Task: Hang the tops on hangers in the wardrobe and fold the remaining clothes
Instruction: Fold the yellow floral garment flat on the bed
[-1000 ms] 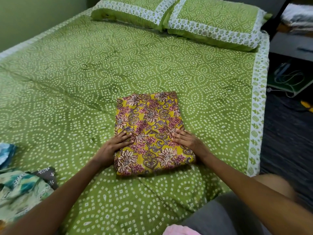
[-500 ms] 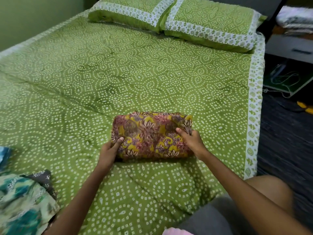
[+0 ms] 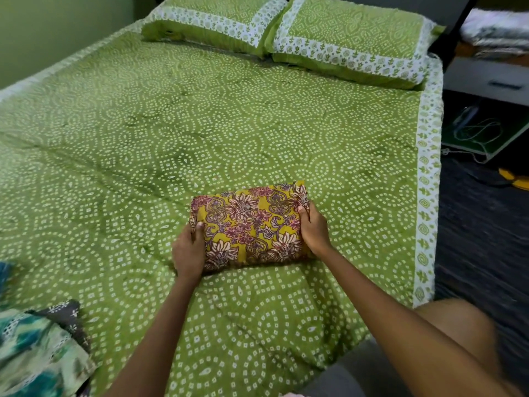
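Folded over once more since a moment ago, the yellow flowery cloth (image 3: 252, 226) sits on the green bed (image 3: 143, 138), left hand (image 3: 187, 252) and right hand (image 3: 313, 230) squeezing its ends, and could flop open if they let go.

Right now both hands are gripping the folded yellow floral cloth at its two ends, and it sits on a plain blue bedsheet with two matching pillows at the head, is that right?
Not quite: the head view shows a green bedsheet with white dotted print, not plain blue. The rest holds: the left hand and right hand grip the folded yellow floral cloth at its ends, with two matching pillows at the head.
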Tool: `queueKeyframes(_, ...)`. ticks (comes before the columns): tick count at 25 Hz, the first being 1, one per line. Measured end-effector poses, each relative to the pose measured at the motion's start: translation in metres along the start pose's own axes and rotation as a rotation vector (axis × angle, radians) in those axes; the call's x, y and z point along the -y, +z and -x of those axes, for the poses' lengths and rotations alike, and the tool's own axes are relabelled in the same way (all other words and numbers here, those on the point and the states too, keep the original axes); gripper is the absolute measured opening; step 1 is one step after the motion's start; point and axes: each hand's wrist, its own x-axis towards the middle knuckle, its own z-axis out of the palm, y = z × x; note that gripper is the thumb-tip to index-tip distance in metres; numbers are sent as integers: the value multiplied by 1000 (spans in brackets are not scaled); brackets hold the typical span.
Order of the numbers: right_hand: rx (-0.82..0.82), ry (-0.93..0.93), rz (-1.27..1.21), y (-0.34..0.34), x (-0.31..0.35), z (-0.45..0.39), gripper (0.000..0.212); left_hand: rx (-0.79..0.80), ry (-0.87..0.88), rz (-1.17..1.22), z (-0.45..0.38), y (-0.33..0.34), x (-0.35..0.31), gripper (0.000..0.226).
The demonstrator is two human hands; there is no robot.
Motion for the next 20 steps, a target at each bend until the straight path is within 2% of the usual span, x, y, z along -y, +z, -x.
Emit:
queueKeyframes(2,-10,78,90,5,-7,-5,32,41,-74,-65,-6,2,3,41)
queueKeyframes(4,-46,85,95,8,-7,-9,28,34,-97,-79,-11,4,0,39)
queueKeyframes(7,-84,31,104,14,-10,-12,26,2,-64,-80,-11,7,3,36)
queueKeyframes(12,-79,187,66,8,-7,-25,44,80,2,-117,-22,4,-1,37)
queueKeyframes(16,-191,34,130,12,-16,-8,40,14,111,-57,-15,6,9,31)
queueKeyframes(18,-188,58,213,14,-17,-8,41,98,102,-145,-22,6,10,32)
queueKeyframes(20,-156,178,254,10,-6,-13,33,188,89,-230,-28,-3,-2,30)
